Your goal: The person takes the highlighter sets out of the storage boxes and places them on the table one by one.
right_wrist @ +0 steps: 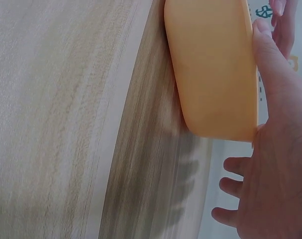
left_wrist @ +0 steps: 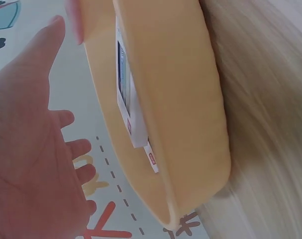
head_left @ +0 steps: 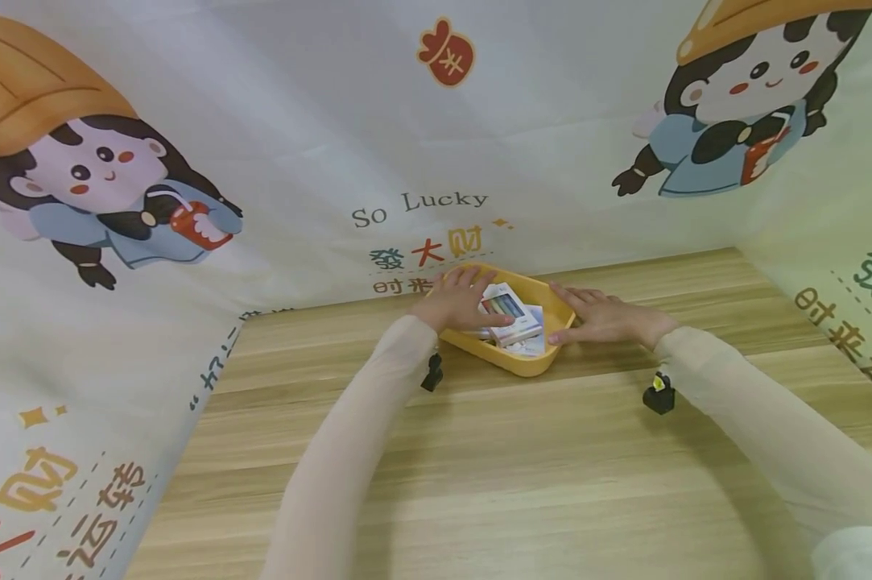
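A yellow plastic basket (head_left: 526, 366) stands on the wooden table near the back wall. Inside it lie several small white boxes; the top box (head_left: 511, 316) has a dark window with coloured strips. My left hand (head_left: 459, 302) is over the basket's left end, its thumb extended above the boxes. Loosely spread, its fingers (left_wrist: 76, 149) hold nothing in the left wrist view. At the basket's right end is my right hand (head_left: 609, 316), its thumb (right_wrist: 270, 55) by the rim and its other fingers stretched out beyond the basket. Whether the left hand touches the basket cannot be told.
A printed white cloth (head_left: 320, 161) with cartoon figures and lettering hangs behind the table and along both sides. The wood-grain tabletop (head_left: 537, 475) stretches in front of the basket, below both sleeved forearms. Each wrist carries a small black device (head_left: 659, 395).
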Motion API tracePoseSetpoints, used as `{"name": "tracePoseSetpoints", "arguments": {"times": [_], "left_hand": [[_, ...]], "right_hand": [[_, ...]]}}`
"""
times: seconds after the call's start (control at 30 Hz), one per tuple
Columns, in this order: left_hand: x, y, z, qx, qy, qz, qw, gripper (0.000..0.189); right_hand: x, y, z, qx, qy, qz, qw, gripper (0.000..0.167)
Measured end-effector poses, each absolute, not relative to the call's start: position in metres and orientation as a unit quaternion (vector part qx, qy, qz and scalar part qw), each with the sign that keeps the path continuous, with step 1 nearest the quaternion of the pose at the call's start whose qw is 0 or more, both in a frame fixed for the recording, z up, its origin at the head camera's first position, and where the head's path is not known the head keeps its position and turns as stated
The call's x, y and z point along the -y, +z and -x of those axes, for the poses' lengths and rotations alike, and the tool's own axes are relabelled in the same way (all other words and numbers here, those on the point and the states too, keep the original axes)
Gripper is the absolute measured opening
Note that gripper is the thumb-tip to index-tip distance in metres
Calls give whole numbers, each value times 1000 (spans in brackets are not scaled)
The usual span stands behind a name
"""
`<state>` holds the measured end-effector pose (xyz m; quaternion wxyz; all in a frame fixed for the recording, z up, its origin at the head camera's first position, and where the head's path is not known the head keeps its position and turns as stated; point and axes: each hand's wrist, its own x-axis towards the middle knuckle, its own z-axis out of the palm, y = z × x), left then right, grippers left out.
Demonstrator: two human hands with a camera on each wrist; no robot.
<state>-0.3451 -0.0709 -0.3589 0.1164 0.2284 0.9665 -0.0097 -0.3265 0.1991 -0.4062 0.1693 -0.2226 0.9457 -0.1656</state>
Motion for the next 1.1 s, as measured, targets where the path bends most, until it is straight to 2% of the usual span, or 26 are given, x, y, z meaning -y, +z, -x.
{"name": "tracePoseSetpoints", "arguments": {"times": [0.47, 0.63, 0.83, 1.1], "left_hand": [[49, -350, 356, -964, -31, -213, 156, 108], [42, -340, 352, -964, -57, -211, 153, 105], [35, -328, 347, -963, -50, -192, 181, 100], [27, -336, 349, -967, -34, -173, 182, 93]], "right_hand": [[-200, -406, 327, -944, -169, 230, 168, 104], [-200, -405, 327, -943, -169, 232, 167, 104], [-201, -406, 329, -943, -170, 227, 173, 105], [-200, -405, 326, -941, -178, 234, 170, 111]]}}
